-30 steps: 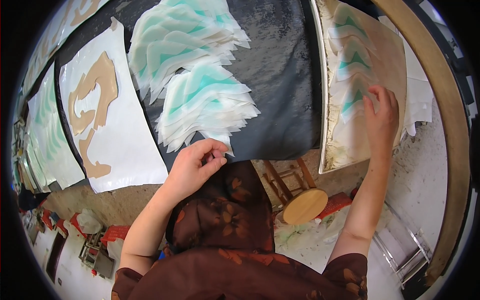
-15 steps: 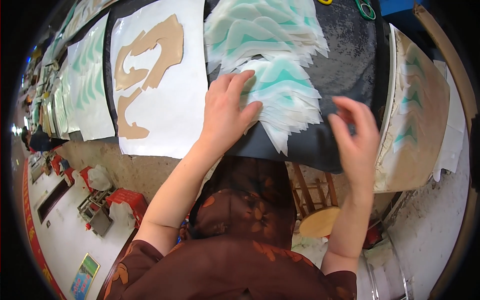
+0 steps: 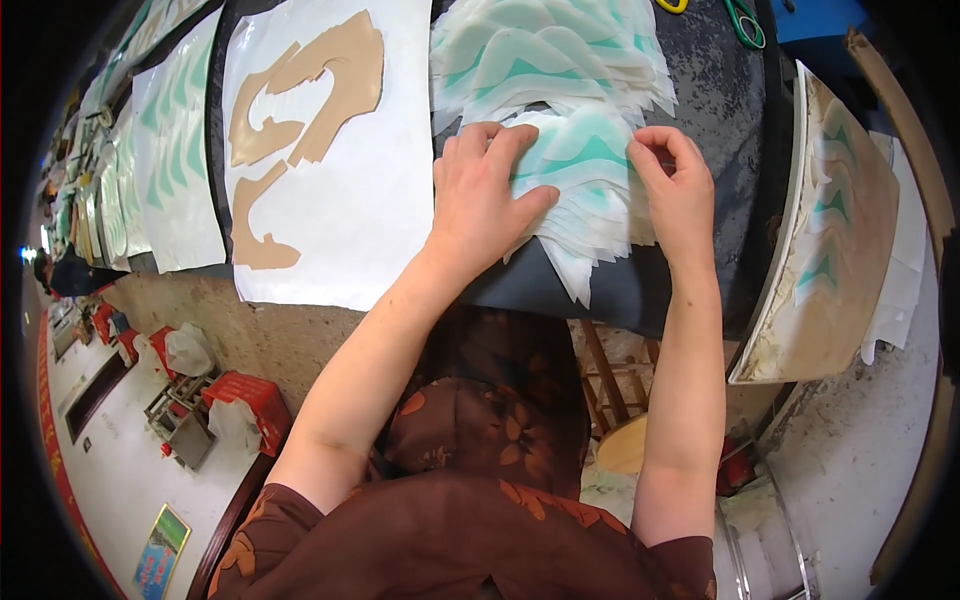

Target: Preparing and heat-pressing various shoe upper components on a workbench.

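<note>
On the dark table in front of me lies a stack of thin white-and-green pieces point(image 3: 580, 165) with curved tops and pointed lower ends. My left hand point(image 3: 487, 195) rests on the stack's left side, fingers spread and thumb stretched out over it. At the right edge, my right hand point(image 3: 678, 185) has thumb and forefinger pinched together on the rim of a top piece. Just beyond sits a larger pile of similar pieces point(image 3: 550, 65), loosely fanned and overlapping the smaller stack. How many layers are pinched is too small to tell.
Left of the stack, a white sheet point(image 3: 385, 200) bears tan curved cut-outs point(image 3: 340, 80). More green-patterned sheets point(image 3: 180, 150) lie farther left. Green-handled scissors point(image 3: 745, 25) and a yellow handle point(image 3: 672, 5) are at the back. A tan board point(image 3: 850, 240) leans at right; a wooden stool point(image 3: 625, 440) stands below.
My right hand has moved left and away from me, from over the bare table to the stack's right edge, and its fingers have closed there. My left hand stays on the stack.
</note>
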A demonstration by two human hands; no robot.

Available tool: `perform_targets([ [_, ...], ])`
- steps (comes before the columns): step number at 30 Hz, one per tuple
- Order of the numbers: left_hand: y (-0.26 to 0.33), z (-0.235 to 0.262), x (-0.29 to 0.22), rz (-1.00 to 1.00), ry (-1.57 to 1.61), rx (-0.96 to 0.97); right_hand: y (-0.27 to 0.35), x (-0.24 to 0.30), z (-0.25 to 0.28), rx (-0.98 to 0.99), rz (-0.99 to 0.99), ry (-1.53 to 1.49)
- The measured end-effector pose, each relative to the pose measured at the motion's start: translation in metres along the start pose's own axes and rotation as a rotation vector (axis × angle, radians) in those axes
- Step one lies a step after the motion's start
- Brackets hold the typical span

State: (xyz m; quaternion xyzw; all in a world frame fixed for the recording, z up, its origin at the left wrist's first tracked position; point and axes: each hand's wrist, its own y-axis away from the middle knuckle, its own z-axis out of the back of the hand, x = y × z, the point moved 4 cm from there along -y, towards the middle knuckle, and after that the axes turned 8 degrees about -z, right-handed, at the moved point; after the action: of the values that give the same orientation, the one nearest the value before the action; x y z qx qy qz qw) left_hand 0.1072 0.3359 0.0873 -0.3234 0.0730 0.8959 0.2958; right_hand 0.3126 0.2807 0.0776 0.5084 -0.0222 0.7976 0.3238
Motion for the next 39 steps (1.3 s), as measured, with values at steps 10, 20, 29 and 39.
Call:
perform_targets([
  [10, -0.017, 0.017, -0.007, -0.079, 0.186, 0.041, 0.039, 0.022, 0.008, 0.153, -0.004, -0.443],
  [20, -0.018, 0.018, -0.018, 0.165, 0.81, 0.38, 0.054, 0.024, 0.036, 0.072, -0.078, -0.513],
  [29, 0.042, 0.014, -0.028, 0.255, 0.859, 0.516, 0.138, -0.004, 0.167, -0.187, -0.169, -0.48],
  [39, 0.117, -0.039, -0.067, 0.464, 0.836, 0.621, 0.137, -0.102, 0.295, -0.257, -0.3, -0.141],
])
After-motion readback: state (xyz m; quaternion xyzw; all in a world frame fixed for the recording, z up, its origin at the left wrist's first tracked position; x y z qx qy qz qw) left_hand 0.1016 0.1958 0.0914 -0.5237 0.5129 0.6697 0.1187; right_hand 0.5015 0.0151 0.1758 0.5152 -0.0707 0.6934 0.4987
